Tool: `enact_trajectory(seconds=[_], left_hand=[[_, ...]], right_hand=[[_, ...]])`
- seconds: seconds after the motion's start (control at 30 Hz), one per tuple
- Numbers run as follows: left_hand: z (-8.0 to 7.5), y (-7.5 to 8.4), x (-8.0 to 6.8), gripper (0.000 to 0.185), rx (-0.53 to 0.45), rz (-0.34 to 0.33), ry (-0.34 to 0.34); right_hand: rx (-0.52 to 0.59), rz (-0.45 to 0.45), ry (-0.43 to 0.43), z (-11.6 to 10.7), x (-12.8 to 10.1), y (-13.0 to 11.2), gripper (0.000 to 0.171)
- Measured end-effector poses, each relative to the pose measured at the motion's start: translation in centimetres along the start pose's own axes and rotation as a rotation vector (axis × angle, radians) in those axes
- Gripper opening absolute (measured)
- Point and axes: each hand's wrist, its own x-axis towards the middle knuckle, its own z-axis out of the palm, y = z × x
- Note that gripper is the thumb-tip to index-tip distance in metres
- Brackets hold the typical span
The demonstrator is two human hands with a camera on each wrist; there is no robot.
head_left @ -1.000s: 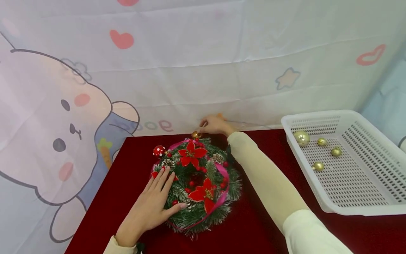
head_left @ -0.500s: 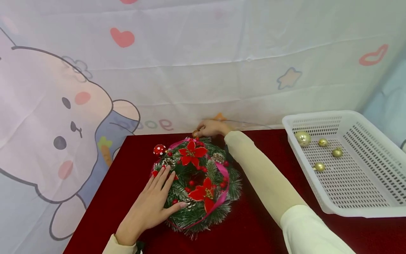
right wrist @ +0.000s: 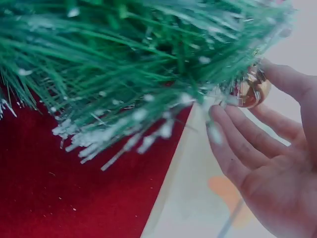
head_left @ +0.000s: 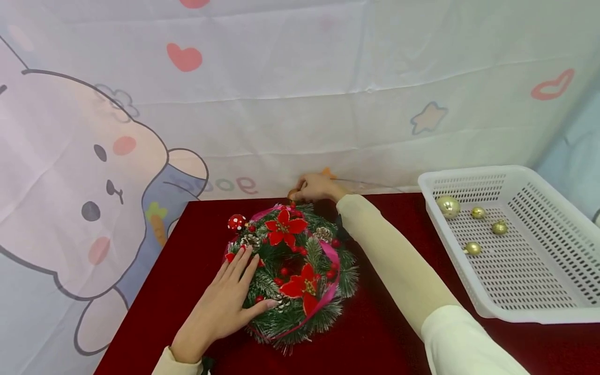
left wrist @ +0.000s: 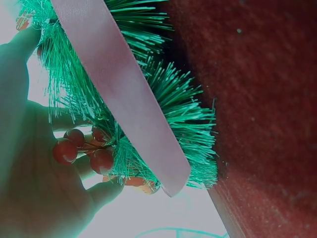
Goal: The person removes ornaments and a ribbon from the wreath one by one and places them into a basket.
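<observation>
Wreath [head_left: 291, 271]: flat on the red table [head_left: 398, 323], left hand [head_left: 225, 307] spread open, pressing its near-left edge. One gold bauble [right wrist: 251, 90] pinched at the far rim by right hand [head_left: 315, 188] fingertips; apparently not yet fastened. Four gold baubles [head_left: 472, 248] left in the white basket [head_left: 539, 312].

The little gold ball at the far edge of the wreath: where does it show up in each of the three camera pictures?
Head view: the gold ball peeks out at the wreath's far rim, mostly hidden by the right hand.
Left wrist view: not in it; only needles, pink ribbon and red berries by the left hand.
Right wrist view: upper right, the ball sits at the right hand's fingertips.
Shared landmark: the wreath's green needles on the red cloth.
</observation>
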Motion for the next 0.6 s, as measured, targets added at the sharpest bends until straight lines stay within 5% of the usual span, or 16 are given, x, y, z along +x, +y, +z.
enact_trajectory(seconds=[0.33,0.6], left_hand=[[0.1,0.1,0.2,0.104,-0.002,-0.001,-0.008],[0.1,0.1,0.4,0.104,-0.011,0.0,-0.014]], right_hand=[[0.001,-0.034,0.056,-1.0,-0.7,-0.6,0.06],[-0.053,-0.065,0.077,-2.0,-1.9,-1.8,0.05]])
